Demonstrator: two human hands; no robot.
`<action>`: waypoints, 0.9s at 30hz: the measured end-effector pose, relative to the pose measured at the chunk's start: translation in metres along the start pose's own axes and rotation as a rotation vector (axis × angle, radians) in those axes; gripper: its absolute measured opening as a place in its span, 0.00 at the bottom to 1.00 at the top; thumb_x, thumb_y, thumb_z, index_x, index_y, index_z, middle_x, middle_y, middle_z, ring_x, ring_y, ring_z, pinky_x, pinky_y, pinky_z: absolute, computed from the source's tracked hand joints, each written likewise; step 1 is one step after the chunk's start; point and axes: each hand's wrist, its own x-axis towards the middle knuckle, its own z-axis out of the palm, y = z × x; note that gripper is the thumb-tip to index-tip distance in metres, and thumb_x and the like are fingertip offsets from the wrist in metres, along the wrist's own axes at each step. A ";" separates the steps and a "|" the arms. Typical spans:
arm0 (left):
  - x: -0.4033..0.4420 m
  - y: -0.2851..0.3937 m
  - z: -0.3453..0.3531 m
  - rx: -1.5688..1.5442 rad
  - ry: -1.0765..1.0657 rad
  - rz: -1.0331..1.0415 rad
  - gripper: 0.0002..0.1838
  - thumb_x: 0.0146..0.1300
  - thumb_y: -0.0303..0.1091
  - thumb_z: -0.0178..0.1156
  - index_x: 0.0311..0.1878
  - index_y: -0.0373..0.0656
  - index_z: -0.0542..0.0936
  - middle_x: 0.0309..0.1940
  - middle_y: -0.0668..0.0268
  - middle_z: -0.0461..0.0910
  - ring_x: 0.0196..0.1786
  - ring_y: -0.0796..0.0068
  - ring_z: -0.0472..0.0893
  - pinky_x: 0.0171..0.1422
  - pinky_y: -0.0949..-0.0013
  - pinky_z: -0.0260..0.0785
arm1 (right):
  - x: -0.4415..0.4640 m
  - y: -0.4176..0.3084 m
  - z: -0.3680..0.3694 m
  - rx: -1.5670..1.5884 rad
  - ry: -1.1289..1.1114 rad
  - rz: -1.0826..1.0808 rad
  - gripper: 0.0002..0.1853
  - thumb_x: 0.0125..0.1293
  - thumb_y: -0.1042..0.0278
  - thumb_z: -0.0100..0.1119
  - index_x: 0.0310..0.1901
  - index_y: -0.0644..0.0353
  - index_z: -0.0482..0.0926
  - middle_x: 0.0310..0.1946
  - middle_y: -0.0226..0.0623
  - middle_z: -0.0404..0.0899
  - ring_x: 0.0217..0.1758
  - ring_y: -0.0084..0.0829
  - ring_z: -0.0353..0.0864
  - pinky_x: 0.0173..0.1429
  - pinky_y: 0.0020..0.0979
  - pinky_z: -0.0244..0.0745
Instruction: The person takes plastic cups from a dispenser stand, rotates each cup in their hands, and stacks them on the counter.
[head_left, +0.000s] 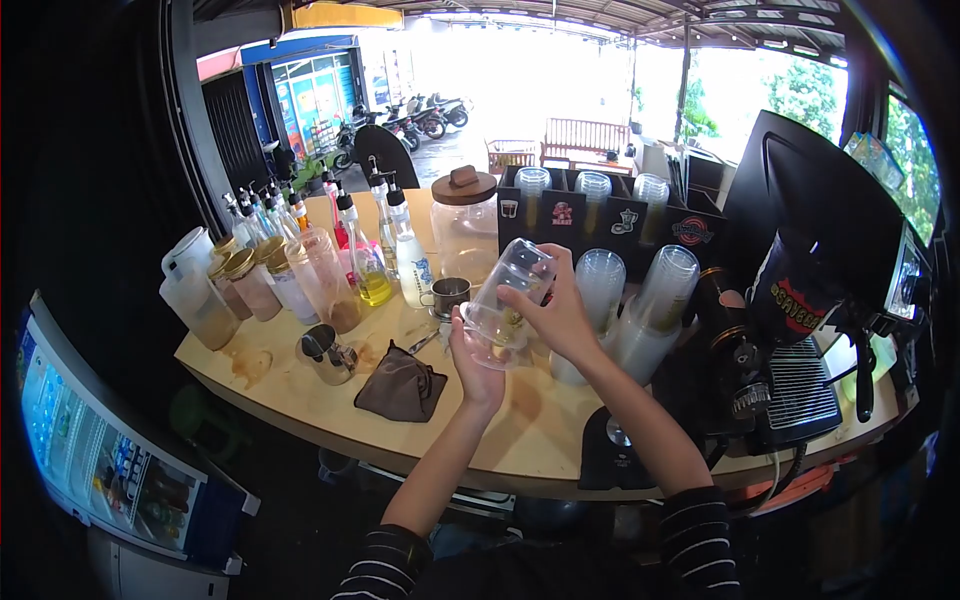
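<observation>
A transparent plastic cup (497,312), perhaps a nested stack of them, is tilted between my hands above the counter, its wide rim low and its base up to the right. My right hand (563,312) grips it near the base, thumb across the front. Around the rim end curls my left hand (478,368), its fingers partly hidden behind the plastic. Just behind them stands a small metal cup (447,295). To the right rise upside-down stacks of plastic cups (598,285). A folded dark cloth (402,384) lies left of my left hand, beside a metal pitcher (327,354).
Syrup pump bottles (374,282) and powder jars (255,290) crowd the counter's left. A large lidded jar (464,222) and black cup organizer (610,222) stand behind. An espresso machine (800,395) and grinder (725,345) fill the right; a display fridge (120,465) is lower left.
</observation>
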 end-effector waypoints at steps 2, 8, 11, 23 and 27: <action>0.008 -0.006 -0.013 -0.037 -0.174 0.008 0.33 0.65 0.61 0.36 0.62 0.44 0.59 0.56 0.64 0.64 0.63 0.66 0.65 0.56 0.54 0.66 | 0.000 0.001 0.000 0.020 -0.022 -0.006 0.32 0.57 0.57 0.65 0.55 0.60 0.58 0.43 0.39 0.71 0.40 0.24 0.75 0.42 0.27 0.73; 0.002 0.004 0.003 -0.103 -0.065 -0.102 0.38 0.64 0.66 0.31 0.62 0.42 0.59 0.56 0.62 0.64 0.59 0.58 0.68 0.55 0.46 0.68 | 0.001 -0.035 -0.012 0.151 -0.138 0.200 0.28 0.61 0.49 0.58 0.53 0.59 0.60 0.40 0.36 0.75 0.38 0.23 0.75 0.38 0.25 0.71; 0.002 0.002 0.004 -0.123 -0.040 -0.105 0.39 0.63 0.67 0.30 0.64 0.42 0.58 0.56 0.60 0.63 0.60 0.57 0.67 0.55 0.46 0.68 | 0.002 -0.030 -0.012 0.057 -0.142 0.152 0.28 0.61 0.50 0.59 0.53 0.60 0.61 0.40 0.38 0.75 0.38 0.23 0.75 0.37 0.26 0.71; 0.009 -0.009 -0.005 -0.109 -0.077 -0.044 0.42 0.61 0.71 0.28 0.67 0.47 0.51 0.60 0.58 0.58 0.62 0.58 0.64 0.56 0.44 0.66 | -0.001 -0.030 -0.007 -0.017 -0.126 0.167 0.27 0.59 0.53 0.61 0.50 0.61 0.62 0.36 0.39 0.75 0.34 0.24 0.77 0.24 0.26 0.75; 0.006 -0.007 0.004 -0.132 0.003 -0.070 0.40 0.62 0.69 0.32 0.65 0.47 0.53 0.58 0.59 0.60 0.60 0.59 0.65 0.55 0.45 0.67 | -0.002 -0.019 -0.002 -0.020 -0.076 0.067 0.28 0.57 0.51 0.62 0.47 0.65 0.63 0.39 0.47 0.70 0.36 0.33 0.76 0.37 0.33 0.72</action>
